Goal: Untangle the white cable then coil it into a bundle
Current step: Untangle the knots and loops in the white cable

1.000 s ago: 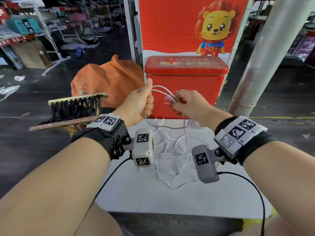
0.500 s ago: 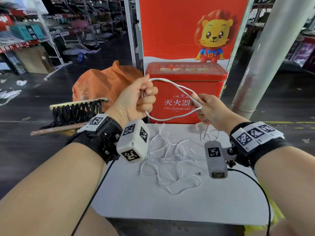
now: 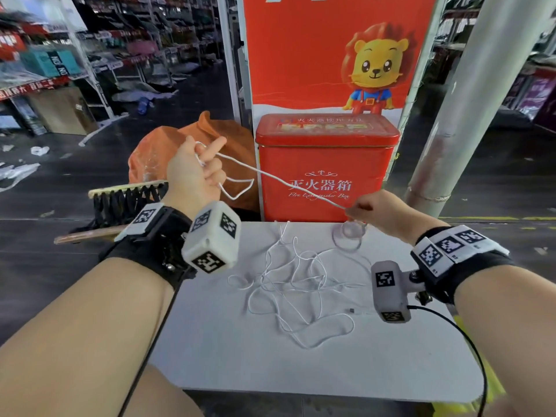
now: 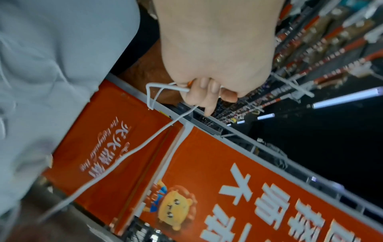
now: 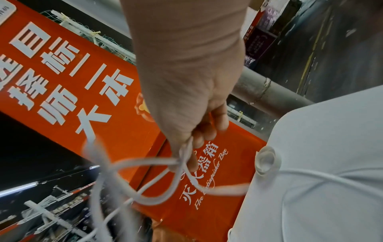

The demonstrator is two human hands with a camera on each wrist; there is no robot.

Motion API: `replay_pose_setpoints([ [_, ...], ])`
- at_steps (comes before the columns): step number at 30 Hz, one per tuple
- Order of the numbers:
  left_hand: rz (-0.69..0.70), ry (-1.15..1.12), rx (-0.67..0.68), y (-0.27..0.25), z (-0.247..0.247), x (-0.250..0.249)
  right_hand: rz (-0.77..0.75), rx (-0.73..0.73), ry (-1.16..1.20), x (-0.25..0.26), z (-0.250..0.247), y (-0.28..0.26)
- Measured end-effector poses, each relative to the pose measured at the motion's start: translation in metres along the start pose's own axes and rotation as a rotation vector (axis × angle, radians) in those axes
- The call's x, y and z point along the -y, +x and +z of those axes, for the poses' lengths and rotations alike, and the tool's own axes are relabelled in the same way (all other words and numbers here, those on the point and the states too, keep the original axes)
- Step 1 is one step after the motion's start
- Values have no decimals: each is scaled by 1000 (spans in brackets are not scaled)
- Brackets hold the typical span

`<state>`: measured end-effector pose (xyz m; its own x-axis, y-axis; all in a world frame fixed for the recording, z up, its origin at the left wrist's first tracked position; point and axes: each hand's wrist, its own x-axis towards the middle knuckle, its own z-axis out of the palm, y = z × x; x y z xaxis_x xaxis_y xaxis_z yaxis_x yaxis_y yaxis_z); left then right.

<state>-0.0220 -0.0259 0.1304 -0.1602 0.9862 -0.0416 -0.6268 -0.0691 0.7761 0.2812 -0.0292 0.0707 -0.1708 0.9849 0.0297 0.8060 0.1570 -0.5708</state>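
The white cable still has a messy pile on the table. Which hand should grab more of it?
Probably the right hand. It pinches the white cable just above the table, near the loose tangle. The left hand, raised and farther away, grips the loops already gathered.

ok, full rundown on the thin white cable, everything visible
The thin white cable looks like smooth round plastic-jacketed cord. The left hand grips a few small loops of it, raised; one taut span slopes down to the right hand, which pinches it where strands cross. The rest lies loose and tangled on the white table, a small plug end near the right wrist.
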Motion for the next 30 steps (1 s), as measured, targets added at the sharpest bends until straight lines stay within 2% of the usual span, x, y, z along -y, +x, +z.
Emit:
replay_pose_setpoints([
  [2,-11,13,-29,0,0,5,42,22,34,1,4,2],
  [5,-47,34,-4,-1,7,11,75,19,483,12,9,2],
  [7,-68,32,15,-3,12,13,81,-108,679,21,8,5],
  [10,-56,-4,13,-5,15,12,116,-308,628,29,8,12],
  [14,3,-45,-66,-4,10,5,282,-273,515,20,10,9],
  [16,26,-34,-151,-1,1,6,336,-272,620,20,6,7],
  [18,11,-14,-211,3,-11,9,289,-311,984,27,1,4],
  [20,-27,-11,-214,3,-16,12,135,-322,1337,37,-4,2],
  [22,-67,40,-222,-3,-14,13,27,-299,1494,46,-2,0],
  [23,-78,82,-240,-5,-12,13,33,-321,1416,48,0,1],
  [24,-81,84,-226,-5,-10,12,56,-364,1195,47,1,2],
  [26,-87,-52,-102,0,-8,10,67,-398,477,39,3,5],
  [28,-99,-128,-10,6,-8,4,47,-251,-169,32,9,8],
  [30,-90,-136,46,3,0,1,-23,6,-611,37,18,5],
])
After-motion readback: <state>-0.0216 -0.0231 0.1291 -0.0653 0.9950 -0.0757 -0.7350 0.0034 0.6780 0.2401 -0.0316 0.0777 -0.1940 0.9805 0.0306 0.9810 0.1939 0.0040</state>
